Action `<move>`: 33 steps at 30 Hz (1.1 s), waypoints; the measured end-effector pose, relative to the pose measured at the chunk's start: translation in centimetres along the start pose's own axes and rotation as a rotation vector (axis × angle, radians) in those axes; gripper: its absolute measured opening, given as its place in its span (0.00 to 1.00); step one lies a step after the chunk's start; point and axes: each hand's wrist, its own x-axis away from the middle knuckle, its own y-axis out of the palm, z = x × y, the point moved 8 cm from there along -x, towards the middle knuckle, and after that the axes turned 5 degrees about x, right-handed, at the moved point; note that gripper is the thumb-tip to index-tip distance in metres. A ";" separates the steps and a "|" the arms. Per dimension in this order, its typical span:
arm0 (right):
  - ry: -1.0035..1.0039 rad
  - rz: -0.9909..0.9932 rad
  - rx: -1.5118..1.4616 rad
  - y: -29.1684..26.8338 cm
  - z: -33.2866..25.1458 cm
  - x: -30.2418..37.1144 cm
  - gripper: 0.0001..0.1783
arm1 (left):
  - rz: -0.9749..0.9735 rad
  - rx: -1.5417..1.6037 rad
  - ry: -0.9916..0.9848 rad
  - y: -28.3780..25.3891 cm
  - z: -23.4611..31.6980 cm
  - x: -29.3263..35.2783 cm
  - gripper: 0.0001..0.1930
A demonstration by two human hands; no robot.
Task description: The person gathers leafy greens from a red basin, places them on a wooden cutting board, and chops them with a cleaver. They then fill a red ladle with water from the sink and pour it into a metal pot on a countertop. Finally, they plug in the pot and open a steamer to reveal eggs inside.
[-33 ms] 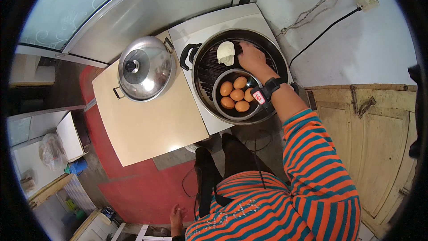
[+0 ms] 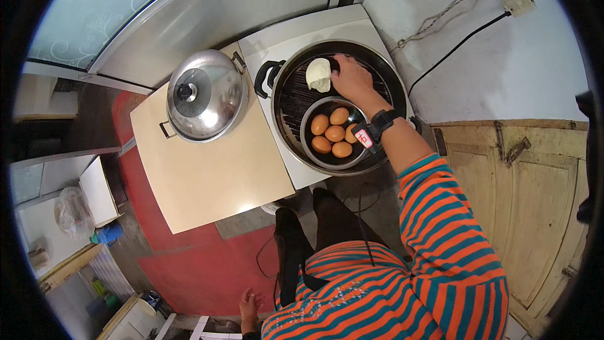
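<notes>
A wide dark electric pan (image 2: pixel 290 110) with a ridged floor stands on the white tabletop. In it lies a pale lump that looks like a steamed bun or dough (image 2: pixel 319 74). My right hand (image 2: pixel 353 79) reaches into the pan at the lump's right side, its thumb and forefinger apart and the fingertips at or very near the lump's edge. Below that hand, a round steel bowl (image 2: pixel 306 140) sits inside the pan with several brown eggs (image 2: pixel 335 133). Low beside my body hangs my left hand (image 2: pixel 251 303), fingers spread, holding nothing.
A steel pot with a domed lid (image 2: pixel 207 97) stands on the beige board (image 2: pixel 207 182) left of the pan. A black cable (image 2: pixel 453 56) runs along the right wall. Wooden cabinet doors (image 2: pixel 522 201) are at the right. Red matting (image 2: pixel 201 271) covers part of the floor.
My right hand has shifted slightly left, closer to the pale lump. The lump, bowl, eggs and left hand look the same.
</notes>
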 end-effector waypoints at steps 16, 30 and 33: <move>0.035 0.184 -0.324 2.3 0.9 -2.6 0.46 | 0.025 0.051 0.007 0.8 -4.3 -0.2 0.23; 0.156 -0.094 -0.540 4.4 3.6 -1.8 0.37 | 0.038 -0.089 0.055 1.5 -3.1 0.8 0.22; 0.050 -0.054 -0.600 0.3 3.5 1.3 0.27 | 0.038 0.017 0.053 0.5 -3.6 0.8 0.22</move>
